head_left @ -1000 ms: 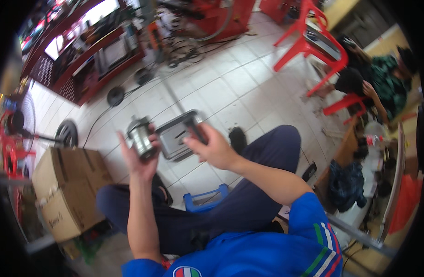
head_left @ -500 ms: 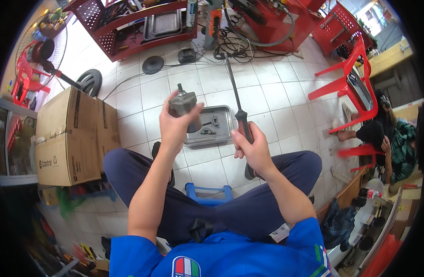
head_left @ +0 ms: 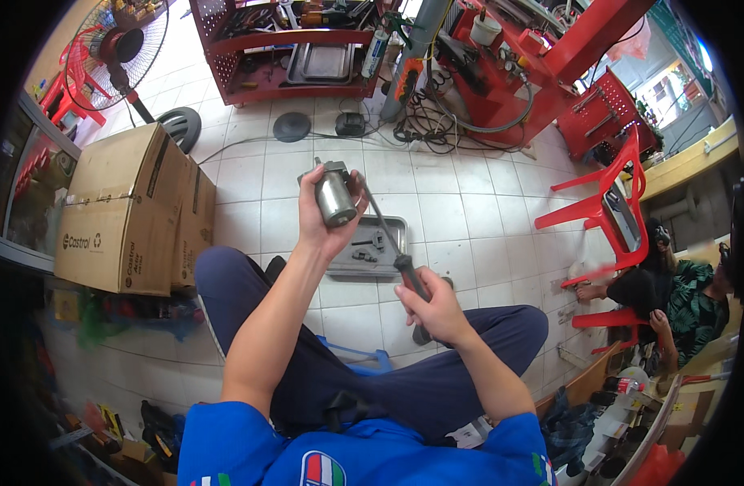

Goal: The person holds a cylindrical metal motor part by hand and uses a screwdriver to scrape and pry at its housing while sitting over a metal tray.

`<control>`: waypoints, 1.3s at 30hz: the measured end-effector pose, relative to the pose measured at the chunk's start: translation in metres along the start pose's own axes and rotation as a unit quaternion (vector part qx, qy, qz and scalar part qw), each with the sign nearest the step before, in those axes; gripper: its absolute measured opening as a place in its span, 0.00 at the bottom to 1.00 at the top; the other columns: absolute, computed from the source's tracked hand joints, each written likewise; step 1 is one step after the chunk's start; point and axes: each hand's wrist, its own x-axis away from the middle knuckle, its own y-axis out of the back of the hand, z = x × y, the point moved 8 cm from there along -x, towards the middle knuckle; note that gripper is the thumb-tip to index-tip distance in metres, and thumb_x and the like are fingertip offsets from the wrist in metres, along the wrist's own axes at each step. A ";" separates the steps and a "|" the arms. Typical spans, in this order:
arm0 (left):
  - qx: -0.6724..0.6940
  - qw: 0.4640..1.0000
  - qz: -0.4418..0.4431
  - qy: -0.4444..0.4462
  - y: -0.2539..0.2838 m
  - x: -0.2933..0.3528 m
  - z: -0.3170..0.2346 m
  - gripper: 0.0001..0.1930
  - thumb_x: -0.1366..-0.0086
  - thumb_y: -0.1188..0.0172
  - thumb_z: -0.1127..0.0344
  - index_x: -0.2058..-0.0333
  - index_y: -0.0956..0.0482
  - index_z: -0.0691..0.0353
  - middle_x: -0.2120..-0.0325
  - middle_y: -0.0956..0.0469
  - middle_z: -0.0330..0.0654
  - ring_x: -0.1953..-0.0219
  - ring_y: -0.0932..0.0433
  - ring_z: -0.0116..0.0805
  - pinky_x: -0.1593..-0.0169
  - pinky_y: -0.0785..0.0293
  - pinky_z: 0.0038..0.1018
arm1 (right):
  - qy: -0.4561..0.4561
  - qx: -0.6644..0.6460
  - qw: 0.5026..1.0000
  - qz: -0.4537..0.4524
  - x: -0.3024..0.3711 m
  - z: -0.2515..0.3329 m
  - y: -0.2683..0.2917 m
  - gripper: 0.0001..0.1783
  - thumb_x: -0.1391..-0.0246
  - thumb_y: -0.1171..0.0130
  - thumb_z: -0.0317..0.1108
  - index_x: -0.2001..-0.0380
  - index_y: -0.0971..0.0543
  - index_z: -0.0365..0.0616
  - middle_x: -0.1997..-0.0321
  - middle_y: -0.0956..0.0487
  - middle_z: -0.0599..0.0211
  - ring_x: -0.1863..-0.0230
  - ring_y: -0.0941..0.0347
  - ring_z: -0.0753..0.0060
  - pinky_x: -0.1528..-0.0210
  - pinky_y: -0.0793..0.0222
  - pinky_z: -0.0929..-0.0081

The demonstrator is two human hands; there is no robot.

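Observation:
My left hand is closed round a small cylindrical metal motor, with a thin shaft at its far end and its round casing toward me. In my right hand is a long screwdriver with a dark and reddish handle. Its blade slants up and left, the tip end beside the motor and my left fingertips; whether it touches I cannot tell. On the floor below lies a grey metal tray, partly covered by my left hand and the screwdriver. Small dark metal parts lie in it.
Cardboard boxes stand at left near a fan. A red tool cart and cables are at the far side. At right are a red chair and a seated person. A blue stool is beneath me.
The motor has been turned so that its casing now faces me. The screwdriver has tilted left, bringing its tip end to the motor. The view has shifted.

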 end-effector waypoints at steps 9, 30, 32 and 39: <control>-0.039 0.999 0.031 -0.010 -0.004 0.013 -0.005 0.20 0.39 0.39 0.52 0.57 0.29 0.62 0.62 0.23 0.43 0.61 0.21 0.31 0.57 0.24 0.26 | 0.011 0.019 0.999 -0.026 0.017 0.006 -0.018 0.18 0.39 0.39 0.42 0.60 0.28 0.38 0.76 0.30 0.75 0.78 0.33 0.86 0.77 0.31 0.82; -0.043 0.993 0.105 0.011 -0.032 0.077 0.008 0.18 0.37 0.41 0.53 0.59 0.27 0.63 0.65 0.23 0.41 0.65 0.22 0.29 0.61 0.23 0.27 | 0.078 -0.150 0.983 -0.069 0.071 -0.026 -0.071 0.17 0.38 0.39 0.41 0.61 0.28 0.37 0.79 0.32 0.76 0.82 0.36 0.85 0.82 0.33 0.81; -0.054 0.992 0.113 0.014 -0.033 0.073 0.014 0.19 0.36 0.42 0.52 0.59 0.27 0.63 0.65 0.23 0.41 0.65 0.22 0.29 0.60 0.23 0.27 | 0.099 -0.135 0.982 -0.087 0.064 -0.029 -0.063 0.17 0.38 0.39 0.42 0.61 0.28 0.38 0.79 0.32 0.76 0.81 0.36 0.85 0.83 0.33 0.80; -0.082 0.993 0.076 0.027 -0.024 0.062 0.025 0.19 0.37 0.40 0.53 0.57 0.28 0.62 0.63 0.24 0.42 0.64 0.22 0.29 0.59 0.23 0.26 | 0.064 -0.150 0.983 -0.086 0.050 -0.049 -0.052 0.17 0.38 0.39 0.43 0.60 0.27 0.39 0.79 0.32 0.77 0.81 0.35 0.86 0.83 0.33 0.81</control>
